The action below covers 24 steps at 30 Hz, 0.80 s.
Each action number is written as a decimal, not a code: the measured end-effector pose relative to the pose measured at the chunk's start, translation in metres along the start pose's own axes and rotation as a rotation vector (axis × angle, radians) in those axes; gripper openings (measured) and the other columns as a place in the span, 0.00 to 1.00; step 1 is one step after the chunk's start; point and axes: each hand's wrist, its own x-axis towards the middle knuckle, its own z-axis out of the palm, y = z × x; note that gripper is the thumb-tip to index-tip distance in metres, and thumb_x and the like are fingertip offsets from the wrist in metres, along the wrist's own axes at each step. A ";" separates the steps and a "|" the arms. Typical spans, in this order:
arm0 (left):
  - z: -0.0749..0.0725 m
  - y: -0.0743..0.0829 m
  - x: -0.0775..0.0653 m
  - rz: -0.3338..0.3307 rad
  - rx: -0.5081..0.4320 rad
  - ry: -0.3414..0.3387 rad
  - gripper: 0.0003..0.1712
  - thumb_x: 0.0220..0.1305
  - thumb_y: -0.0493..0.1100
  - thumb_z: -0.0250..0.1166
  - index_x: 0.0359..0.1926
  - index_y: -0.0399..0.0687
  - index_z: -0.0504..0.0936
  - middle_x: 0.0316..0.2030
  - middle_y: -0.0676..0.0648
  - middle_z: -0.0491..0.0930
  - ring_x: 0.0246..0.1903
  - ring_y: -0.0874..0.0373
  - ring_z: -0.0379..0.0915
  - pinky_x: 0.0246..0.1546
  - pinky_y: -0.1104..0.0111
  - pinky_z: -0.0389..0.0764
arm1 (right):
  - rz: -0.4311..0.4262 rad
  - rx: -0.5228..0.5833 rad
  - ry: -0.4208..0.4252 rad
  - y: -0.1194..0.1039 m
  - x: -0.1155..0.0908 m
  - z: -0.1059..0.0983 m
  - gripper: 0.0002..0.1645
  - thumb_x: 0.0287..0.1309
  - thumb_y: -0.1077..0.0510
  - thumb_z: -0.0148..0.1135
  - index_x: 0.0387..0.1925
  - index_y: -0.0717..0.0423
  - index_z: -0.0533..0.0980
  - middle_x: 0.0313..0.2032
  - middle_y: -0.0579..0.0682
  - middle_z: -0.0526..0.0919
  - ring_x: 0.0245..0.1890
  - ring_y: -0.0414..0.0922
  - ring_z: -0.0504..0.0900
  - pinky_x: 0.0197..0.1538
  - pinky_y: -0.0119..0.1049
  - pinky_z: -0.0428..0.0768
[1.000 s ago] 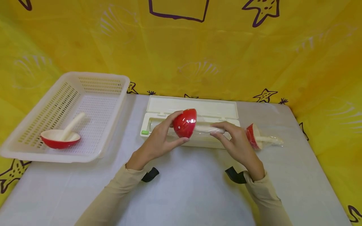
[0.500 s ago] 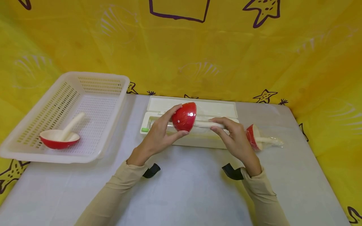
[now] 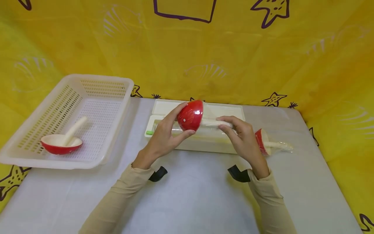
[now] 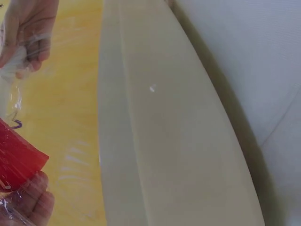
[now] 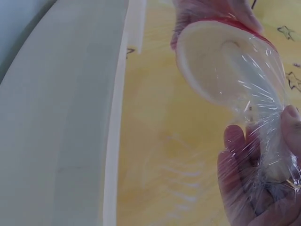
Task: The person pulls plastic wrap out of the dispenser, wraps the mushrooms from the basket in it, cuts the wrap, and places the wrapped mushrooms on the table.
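Observation:
A ladle (image 3: 190,116), red outside and white inside, is held sideways above the long white cling film box (image 3: 208,147). My left hand (image 3: 166,136) grips the red bowl between thumb and fingers. With the thumb and fingers of my right hand (image 3: 243,136), I pinch the white handle (image 3: 208,123). Clear, wrinkled cling film (image 5: 261,101) covers the bowl and handle in the right wrist view. In the left wrist view, the red bowl (image 4: 19,157) shows only in part, at the left edge.
Left on the table stands a white perforated basket (image 3: 61,164) with another red and white ladle (image 3: 62,149) in it. A film-wrapped ladle (image 3: 264,143) lies right of the box. The box lid (image 3: 166,107) is raised toward the yellow curtain (image 3: 187,58); a green slider (image 3: 149,132) sits at its left end.
Both hands have lifted the ladle upward and slightly away over the box, keeping the same grip. The basket, box and other ladles have stayed in place.

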 end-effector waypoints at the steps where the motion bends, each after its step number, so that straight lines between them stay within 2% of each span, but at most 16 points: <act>1: 0.000 0.000 0.001 0.004 0.000 0.005 0.46 0.57 0.44 0.74 0.73 0.46 0.61 0.67 0.43 0.71 0.60 0.50 0.73 0.54 0.57 0.83 | 0.002 0.000 0.003 -0.001 0.001 0.000 0.16 0.57 0.73 0.64 0.47 0.63 0.82 0.20 0.50 0.72 0.18 0.34 0.55 0.22 0.31 0.59; 5: -0.002 0.002 0.005 0.022 0.013 0.025 0.46 0.56 0.43 0.75 0.72 0.43 0.62 0.66 0.41 0.71 0.60 0.49 0.73 0.54 0.57 0.83 | 0.008 -0.001 0.017 -0.002 0.005 -0.001 0.17 0.56 0.74 0.64 0.48 0.63 0.82 0.19 0.45 0.66 0.18 0.36 0.57 0.22 0.32 0.59; 10: -0.003 0.003 0.009 0.041 0.018 0.044 0.47 0.56 0.43 0.75 0.72 0.41 0.61 0.66 0.40 0.72 0.60 0.48 0.73 0.55 0.56 0.82 | -0.004 0.015 0.038 -0.004 0.010 -0.002 0.18 0.53 0.76 0.64 0.47 0.65 0.81 0.23 0.52 0.75 0.21 0.37 0.62 0.24 0.31 0.62; 15: -0.006 0.005 0.016 0.052 0.022 0.060 0.47 0.56 0.43 0.75 0.72 0.41 0.61 0.65 0.40 0.73 0.57 0.49 0.75 0.53 0.57 0.83 | -0.042 0.046 0.057 -0.005 0.019 -0.003 0.17 0.53 0.76 0.64 0.47 0.69 0.80 0.31 0.60 0.84 0.25 0.36 0.68 0.27 0.26 0.65; 24: -0.010 0.010 0.025 0.050 0.016 0.072 0.47 0.57 0.43 0.74 0.73 0.43 0.60 0.65 0.41 0.72 0.57 0.50 0.73 0.55 0.57 0.81 | -0.088 0.056 0.087 -0.007 0.029 -0.007 0.15 0.55 0.72 0.65 0.47 0.71 0.80 0.32 0.55 0.84 0.27 0.35 0.70 0.27 0.26 0.64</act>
